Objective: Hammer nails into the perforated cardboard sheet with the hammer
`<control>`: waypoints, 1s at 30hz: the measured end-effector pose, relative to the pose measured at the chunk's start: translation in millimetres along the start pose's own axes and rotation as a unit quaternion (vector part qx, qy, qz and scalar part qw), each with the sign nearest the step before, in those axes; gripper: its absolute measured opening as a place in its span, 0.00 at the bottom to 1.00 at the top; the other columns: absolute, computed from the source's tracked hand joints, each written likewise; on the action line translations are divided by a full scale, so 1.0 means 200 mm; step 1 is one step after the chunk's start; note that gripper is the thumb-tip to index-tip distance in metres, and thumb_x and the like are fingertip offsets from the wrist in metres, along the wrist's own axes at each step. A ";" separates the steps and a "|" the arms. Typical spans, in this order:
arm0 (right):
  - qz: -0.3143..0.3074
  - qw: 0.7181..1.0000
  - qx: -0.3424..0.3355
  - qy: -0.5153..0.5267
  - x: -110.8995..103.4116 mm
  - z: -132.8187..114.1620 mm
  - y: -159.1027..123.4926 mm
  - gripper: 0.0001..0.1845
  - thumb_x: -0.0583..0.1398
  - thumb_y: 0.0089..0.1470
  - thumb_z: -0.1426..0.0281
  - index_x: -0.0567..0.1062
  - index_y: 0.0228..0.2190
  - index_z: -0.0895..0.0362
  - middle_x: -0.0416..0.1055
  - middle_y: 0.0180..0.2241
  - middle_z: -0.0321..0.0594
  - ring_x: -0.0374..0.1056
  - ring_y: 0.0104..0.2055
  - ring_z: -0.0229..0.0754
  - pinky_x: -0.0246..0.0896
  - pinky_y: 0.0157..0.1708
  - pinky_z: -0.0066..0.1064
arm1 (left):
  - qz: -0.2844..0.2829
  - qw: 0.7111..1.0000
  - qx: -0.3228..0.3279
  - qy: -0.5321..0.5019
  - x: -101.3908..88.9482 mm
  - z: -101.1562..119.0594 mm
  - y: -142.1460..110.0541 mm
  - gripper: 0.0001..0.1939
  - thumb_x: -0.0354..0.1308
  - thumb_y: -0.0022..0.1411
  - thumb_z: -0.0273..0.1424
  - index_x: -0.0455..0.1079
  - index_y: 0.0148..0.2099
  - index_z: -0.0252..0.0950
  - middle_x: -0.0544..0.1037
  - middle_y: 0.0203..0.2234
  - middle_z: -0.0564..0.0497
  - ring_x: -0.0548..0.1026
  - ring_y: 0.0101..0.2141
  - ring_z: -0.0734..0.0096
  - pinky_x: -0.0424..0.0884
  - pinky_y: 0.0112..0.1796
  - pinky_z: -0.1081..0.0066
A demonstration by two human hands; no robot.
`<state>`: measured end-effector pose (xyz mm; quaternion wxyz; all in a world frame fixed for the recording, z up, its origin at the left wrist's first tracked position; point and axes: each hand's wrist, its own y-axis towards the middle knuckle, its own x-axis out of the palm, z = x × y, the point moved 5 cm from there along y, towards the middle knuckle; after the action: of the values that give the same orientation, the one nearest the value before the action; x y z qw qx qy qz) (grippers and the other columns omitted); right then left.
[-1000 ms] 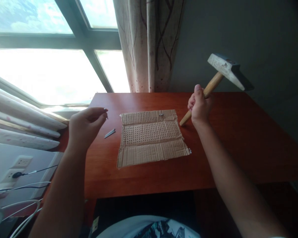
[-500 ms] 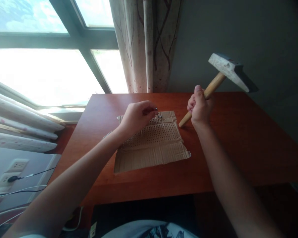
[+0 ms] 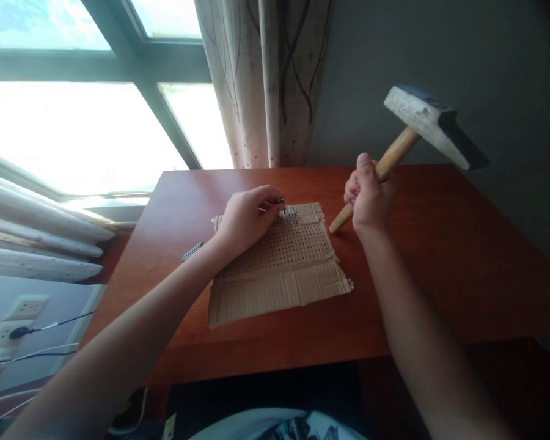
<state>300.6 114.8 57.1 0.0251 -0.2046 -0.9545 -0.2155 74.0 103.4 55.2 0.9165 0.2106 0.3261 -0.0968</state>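
My right hand [image 3: 370, 194] is wrapped round the wooden handle of a hammer [image 3: 417, 119], its pale metal head raised above the table. The handle's lower end hangs just right of a cardboard sheet [image 3: 284, 290] pierced with rows of small holes. Over the sheet's far part, my left hand [image 3: 252, 214] pinches a nail [image 3: 283, 205] between thumb and fingertips. Its lower end is close to the cardboard; I cannot tell whether it touches. Right beside it, small nail heads [image 3: 293, 213] stand in the sheet. Several loose nails [image 3: 192, 251] lie on the table left of the cardboard, partly behind my left forearm.
The brown wooden table [image 3: 421, 275] reaches to the wall at the back. A bright window [image 3: 64, 134] and curtains [image 3: 256, 79] stand behind and to the left. A wall socket [image 3: 21, 321] with a black plug and cables is at the lower left.
My left hand has moved right from beside the loose nails to the far part of the cardboard, carrying the nail. My right hand keeps the hammer raised in nearly the same place.
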 end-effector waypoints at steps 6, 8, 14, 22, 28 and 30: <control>0.002 1.000 -0.004 0.009 -0.02 0.00 0.01 0.33 0.60 0.55 0.44 0.52 0.17 0.51 0.45 0.13 0.25 0.44 0.12 0.29 0.41 0.10 0.25 | 0.000 1.000 0.005 0.012 0.00 0.01 0.00 0.05 0.58 0.61 0.29 0.75 0.38 0.36 0.83 0.31 0.49 0.81 0.33 0.69 0.76 0.36 0.70; -0.001 1.000 -0.003 0.009 -0.02 0.00 0.01 0.33 0.60 0.55 0.44 0.52 0.17 0.51 0.45 0.13 0.25 0.44 0.11 0.29 0.41 0.10 0.25 | 0.001 1.000 0.008 0.019 0.00 0.01 0.00 0.06 0.58 0.61 0.29 0.75 0.38 0.36 0.83 0.31 0.49 0.81 0.33 0.69 0.76 0.36 0.70; 0.001 1.000 0.005 -0.008 -0.01 -0.01 0.01 0.32 0.59 0.56 0.45 0.52 0.18 0.51 0.45 0.13 0.25 0.44 0.12 0.30 0.41 0.10 0.26 | -0.001 1.000 0.013 0.024 0.00 0.00 0.00 0.06 0.58 0.62 0.31 0.76 0.39 0.36 0.83 0.31 0.49 0.81 0.33 0.68 0.76 0.35 0.71; -0.001 1.000 0.002 -0.007 0.00 0.00 0.00 0.32 0.60 0.55 0.44 0.52 0.17 0.51 0.46 0.13 0.25 0.45 0.12 0.29 0.42 0.11 0.26 | -0.003 1.000 0.012 0.027 0.00 0.01 -0.01 0.07 0.58 0.62 0.30 0.76 0.39 0.36 0.83 0.31 0.50 0.80 0.32 0.68 0.76 0.35 0.71; 0.002 1.000 0.001 -0.009 -0.01 -0.01 0.00 0.31 0.59 0.56 0.44 0.52 0.18 0.51 0.46 0.14 0.25 0.45 0.12 0.30 0.41 0.10 0.27 | -0.002 0.999 0.027 0.041 0.00 0.02 -0.01 0.07 0.57 0.62 0.31 0.76 0.39 0.36 0.82 0.31 0.49 0.80 0.32 0.69 0.75 0.35 0.71; 0.001 1.000 0.003 -0.007 -0.02 0.00 0.00 0.31 0.59 0.56 0.45 0.52 0.18 0.51 0.45 0.14 0.25 0.45 0.12 0.30 0.41 0.10 0.27 | -0.002 0.998 0.034 0.048 0.00 0.02 -0.01 0.07 0.57 0.62 0.31 0.76 0.39 0.36 0.82 0.31 0.49 0.80 0.32 0.69 0.75 0.35 0.71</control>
<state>303.6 113.9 57.6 0.0191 -0.2071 -0.9551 -0.2112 75.8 99.2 57.7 0.8918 0.2455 0.3670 -0.0991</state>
